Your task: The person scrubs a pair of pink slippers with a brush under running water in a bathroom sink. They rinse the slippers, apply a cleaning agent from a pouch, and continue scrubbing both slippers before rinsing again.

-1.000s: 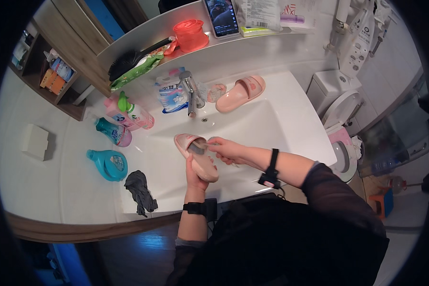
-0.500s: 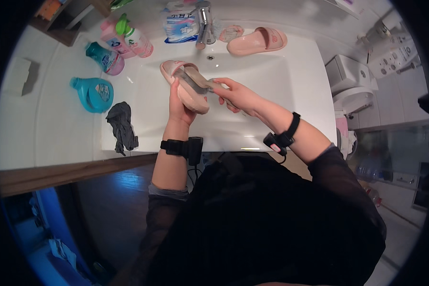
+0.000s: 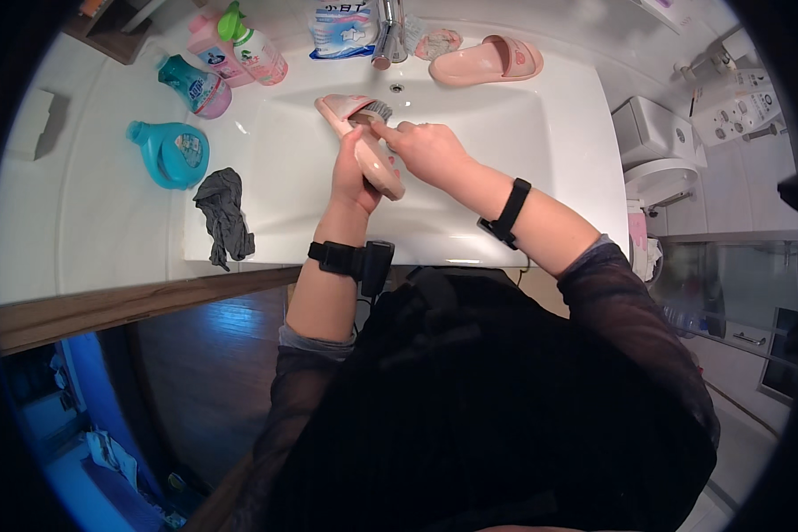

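Note:
A pink slide slipper is tilted over the white sink basin, its strap toward the tap. My left hand grips it along the left edge, thumb on top and fingers hidden underneath. In my right hand is a scrub brush, fingers closed round its handle. The brush's grey bristles show at the opening under the strap, and my hand hides most of its handle. Another pink slipper lies on the back right rim of the sink.
A chrome tap overhangs the drain. Behind stand a blue-and-white packet and a crumpled pink-grey scrubber. On the left are a pink-and-white bottle, teal bottles and a dark grey cloth.
The slipper has turned steeper and shifted right. My right hand has pushed the brush forward toward the strap, and its back now faces up. The whole view has shifted slightly.

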A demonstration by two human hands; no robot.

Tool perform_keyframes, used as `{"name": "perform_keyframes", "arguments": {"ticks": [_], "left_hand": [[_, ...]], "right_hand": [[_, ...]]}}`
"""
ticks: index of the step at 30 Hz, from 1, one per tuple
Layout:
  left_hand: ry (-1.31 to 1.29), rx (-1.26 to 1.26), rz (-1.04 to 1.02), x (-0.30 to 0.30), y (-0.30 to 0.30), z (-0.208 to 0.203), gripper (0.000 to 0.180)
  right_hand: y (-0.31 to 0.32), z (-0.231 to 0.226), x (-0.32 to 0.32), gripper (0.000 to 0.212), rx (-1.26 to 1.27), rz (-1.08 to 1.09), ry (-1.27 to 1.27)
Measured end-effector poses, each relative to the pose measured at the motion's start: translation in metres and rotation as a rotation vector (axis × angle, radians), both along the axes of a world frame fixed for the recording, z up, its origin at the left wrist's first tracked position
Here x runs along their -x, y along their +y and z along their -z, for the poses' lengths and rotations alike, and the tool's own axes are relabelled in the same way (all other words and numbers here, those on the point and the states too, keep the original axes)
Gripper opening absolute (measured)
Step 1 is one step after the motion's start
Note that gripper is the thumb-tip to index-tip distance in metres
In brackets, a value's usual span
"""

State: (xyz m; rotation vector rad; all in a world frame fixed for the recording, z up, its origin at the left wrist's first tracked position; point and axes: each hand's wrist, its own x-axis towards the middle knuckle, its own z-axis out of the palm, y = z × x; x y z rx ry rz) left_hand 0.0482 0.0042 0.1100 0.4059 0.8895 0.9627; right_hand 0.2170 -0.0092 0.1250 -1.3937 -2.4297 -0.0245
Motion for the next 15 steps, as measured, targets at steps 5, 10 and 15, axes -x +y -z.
{"name": "perform_keyframes", "arguments": {"ticks": [5, 10, 15], "left_hand": [[0.012, 0.013, -0.041, 0.008, 0.003, -0.006, 0.061], [0.027, -0.061, 0.011, -0.01, -0.007, -0.001, 0.058], [-0.028, -0.071, -0.07, -0.002, 0.001, -0.006, 0.059]], "right_hand": [[-0.019, 0.005, -0.005, 0.05, 0.036, 0.048, 0.049], [-0.006, 0.006, 0.01, 0.056, 0.017, 0.097, 0.085], [-0.008, 0.004, 0.007, 0.055, 0.011, 0.068, 0.055]]}}
